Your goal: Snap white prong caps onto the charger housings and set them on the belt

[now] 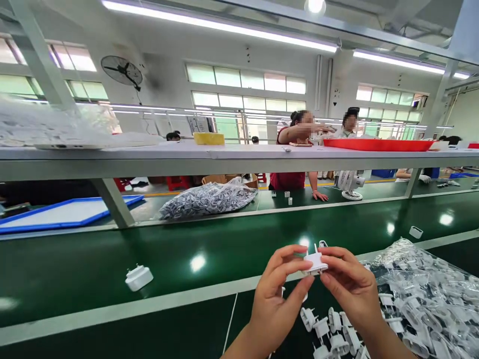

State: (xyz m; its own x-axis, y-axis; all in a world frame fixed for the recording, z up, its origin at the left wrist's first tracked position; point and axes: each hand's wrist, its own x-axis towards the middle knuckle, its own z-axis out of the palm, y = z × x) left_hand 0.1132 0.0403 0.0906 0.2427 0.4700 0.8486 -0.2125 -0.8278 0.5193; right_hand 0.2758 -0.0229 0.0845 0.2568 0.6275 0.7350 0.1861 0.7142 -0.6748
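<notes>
- So the left hand (pixel 279 294) has the white plug piece (pixel 315 262) pinched between thumb and fingers, and the right hand (pixel 350 284) grips its other side the same way. It's held up between the two sets of fingertips, thin pins pointing up.
- Biggest worry, I'd say: it's a fingertip-only hold on smooth-looking plastic. If the two hands push unevenly, the piece could twist or pop out.
- Those pins look thin too — a sideways press from either hand's fingers might bend one.
- Right below the hands, mostly under the right one, there's a jumble of loose white pieces (pixel 339 344). Drop the held one there and it'd be tough to pick out, since they look so alike.
- Just right of the right hand is a clear plastic bag (pixel 430 289) heaped with more pieces. A careless forearm could snag the plastic and spill some.
- Beyond the fingertips runs the green belt (pixel 224 239), with a lone white plug (pixel 139 277) well off to the left of the left hand. Can't tell if the belt's moving — if it is, anything dropped there could get carried off.
</notes>
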